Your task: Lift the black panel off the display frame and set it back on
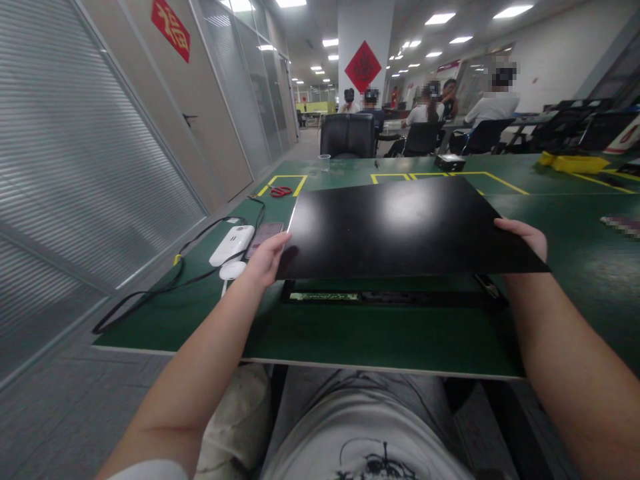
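Between my two hands a thin, flat, glossy black panel (390,230) is held up above the green table, tilted, with ceiling light reflected on it. My left hand (269,259) pinches its left edge. On the right edge is my right hand (525,240), thumb on top and the other fingers hidden underneath. Below the panel lies a black frame (415,298), partly covered by it. A green circuit strip (324,297) shows along the frame's near side. Near the frame's right corner sits a small dark piece with a shiny edge (487,287), too unclear to name.
Left of my left hand lie a white device (232,245), a phone (267,233), a round white piece (233,269) and a black cable (150,293). Red scissors (281,191), a clear cup (324,162), a small box (449,162) and a yellow item (573,162) are farther back. Several people sit beyond.
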Demonstrator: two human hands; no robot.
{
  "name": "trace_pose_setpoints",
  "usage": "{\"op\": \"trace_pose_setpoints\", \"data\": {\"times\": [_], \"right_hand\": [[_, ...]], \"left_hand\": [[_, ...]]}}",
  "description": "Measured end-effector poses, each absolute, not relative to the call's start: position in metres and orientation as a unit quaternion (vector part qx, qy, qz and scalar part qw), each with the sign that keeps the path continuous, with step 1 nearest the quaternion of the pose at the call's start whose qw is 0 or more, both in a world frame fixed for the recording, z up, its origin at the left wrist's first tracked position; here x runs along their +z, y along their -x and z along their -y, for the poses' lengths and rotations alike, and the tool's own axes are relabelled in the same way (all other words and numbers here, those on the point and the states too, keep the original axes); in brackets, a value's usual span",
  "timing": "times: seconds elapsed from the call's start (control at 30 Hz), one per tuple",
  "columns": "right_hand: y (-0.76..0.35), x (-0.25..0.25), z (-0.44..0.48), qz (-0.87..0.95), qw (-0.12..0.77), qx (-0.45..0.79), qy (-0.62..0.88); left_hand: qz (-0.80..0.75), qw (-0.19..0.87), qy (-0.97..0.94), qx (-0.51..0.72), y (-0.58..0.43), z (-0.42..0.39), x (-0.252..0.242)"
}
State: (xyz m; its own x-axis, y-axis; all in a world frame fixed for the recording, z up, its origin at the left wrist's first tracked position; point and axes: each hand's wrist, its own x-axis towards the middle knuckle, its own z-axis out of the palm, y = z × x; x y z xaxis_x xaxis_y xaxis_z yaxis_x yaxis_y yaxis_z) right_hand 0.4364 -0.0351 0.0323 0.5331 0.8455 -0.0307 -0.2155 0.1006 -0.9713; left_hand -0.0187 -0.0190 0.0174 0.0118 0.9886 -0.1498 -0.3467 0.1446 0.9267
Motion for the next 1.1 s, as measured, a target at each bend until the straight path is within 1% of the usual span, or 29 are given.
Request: {"op": "trace_pose_setpoints", "data": {"times": [0.07,0.17,0.23,0.3,0.5,0.77,1.1], "right_hand": [[-0.432,0.033,0.036,0.298,0.650,0.452,0.534],[-0.430,0.033,0.036,0.315,0.569,0.534,0.540],[-0.431,0.032,0.034,0.307,0.523,0.569,0.555],[-0.432,0.029,0.031,0.292,0.499,0.584,0.570],[-0.436,0.022,0.021,0.291,0.498,0.512,0.637],[-0.438,0.015,0.021,0.322,0.492,0.405,0.701],[-0.428,0.021,0.027,0.333,0.495,0.368,0.713]], "left_hand": [[-0.448,0.602,-0.355,0.557,0.020,0.019,0.019],[-0.467,0.585,-0.317,0.583,0.022,0.017,0.021],[-0.477,0.577,-0.293,0.595,0.023,0.017,0.023],[-0.476,0.576,-0.289,0.599,0.022,0.018,0.024],[-0.442,0.555,-0.328,0.624,0.019,0.015,0.021],[-0.473,0.525,-0.338,0.622,0.017,0.012,0.011],[-0.492,0.528,-0.357,0.593,0.016,0.013,0.008]]}}
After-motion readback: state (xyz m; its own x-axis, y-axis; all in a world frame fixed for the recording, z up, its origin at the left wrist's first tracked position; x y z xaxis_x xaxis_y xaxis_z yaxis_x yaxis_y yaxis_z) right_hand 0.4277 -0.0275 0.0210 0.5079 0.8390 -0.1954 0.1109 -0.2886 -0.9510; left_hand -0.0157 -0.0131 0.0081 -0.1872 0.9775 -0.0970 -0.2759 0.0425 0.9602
